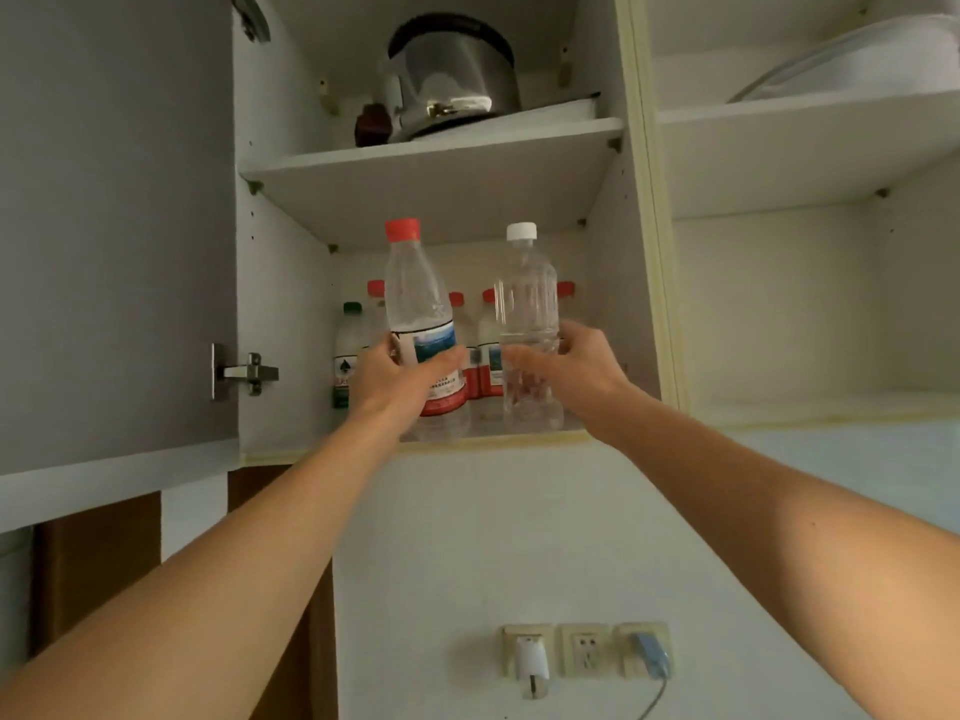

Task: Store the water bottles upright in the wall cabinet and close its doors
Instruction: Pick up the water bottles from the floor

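My left hand (395, 376) grips a clear red-capped bottle (415, 298) with a red and blue label, upright at the front of the wall cabinet's lower shelf (483, 439). My right hand (566, 371) grips a clear white-capped bottle (527, 304) with no label, upright beside it on the right. Both bottle bases are at the shelf's front edge. Behind them stand several more bottles, most red-capped (488, 324), and one with a green cap (348, 345) at the left.
The left cabinet door (114, 226) hangs open with its hinge (244, 374) showing. A steel pot (452, 75) sits on the upper shelf. The right compartment (810, 304) is open, with white dishes (862, 59) above. Wall sockets (584, 649) lie below.
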The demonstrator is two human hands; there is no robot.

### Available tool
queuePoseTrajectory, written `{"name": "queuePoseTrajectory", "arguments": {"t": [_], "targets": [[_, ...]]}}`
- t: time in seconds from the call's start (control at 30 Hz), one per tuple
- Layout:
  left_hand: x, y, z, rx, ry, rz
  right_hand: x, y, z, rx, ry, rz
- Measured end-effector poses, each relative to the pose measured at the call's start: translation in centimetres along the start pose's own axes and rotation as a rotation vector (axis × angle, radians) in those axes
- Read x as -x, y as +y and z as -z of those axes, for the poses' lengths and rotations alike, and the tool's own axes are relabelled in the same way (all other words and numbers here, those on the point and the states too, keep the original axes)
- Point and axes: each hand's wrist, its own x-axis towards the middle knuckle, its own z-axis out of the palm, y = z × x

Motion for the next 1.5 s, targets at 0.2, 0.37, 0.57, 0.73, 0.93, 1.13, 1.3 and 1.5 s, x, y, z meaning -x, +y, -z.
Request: {"name": "queuePoseTrajectory", "arguments": {"t": [0.2,0.37,0.57,0.73,0.93,1.13,1.3,1.5], "targets": [[-3.6,-2.5,-0.1,-0.097,-0.102,0.028,-3.7,2.8,-0.4,0.062,-0.114,-0.001],[-5.9,-4.1,-1.7,-0.088,-0.135,0.089,-6.4,4.3,-1.6,0.164,-0.164,-0.006],[-8.1,-5.6,-3.4,-0.083,-0.155,0.084,-9.1,5.9,-2.9,0.219,-0.186,-0.034],[-9.5,-6.5,-3.7,-0.115,-0.156,0.101,-10.3,6.5,-3.6,0.286,-0.214,-0.051],[-9.6,-6.3,-3.8,-0.14,-0.162,0.111,-10.3,6.6,-3.7,0.277,-0.221,-0.043],[-8.6,-4.8,-2.6,-0.389,-0.21,0.09,-8.7,5.5,-3.7,0.456,-0.22,-0.122],[-4.6,-2.8,0.1,-0.48,-0.087,-0.105,-3.6,3.7,-2.9,0.649,-0.075,0.055],[4.9,1.4,5.5,-0.453,-0.079,-0.213,6.6,0.3,-1.9,0.678,0.141,0.224]]}}
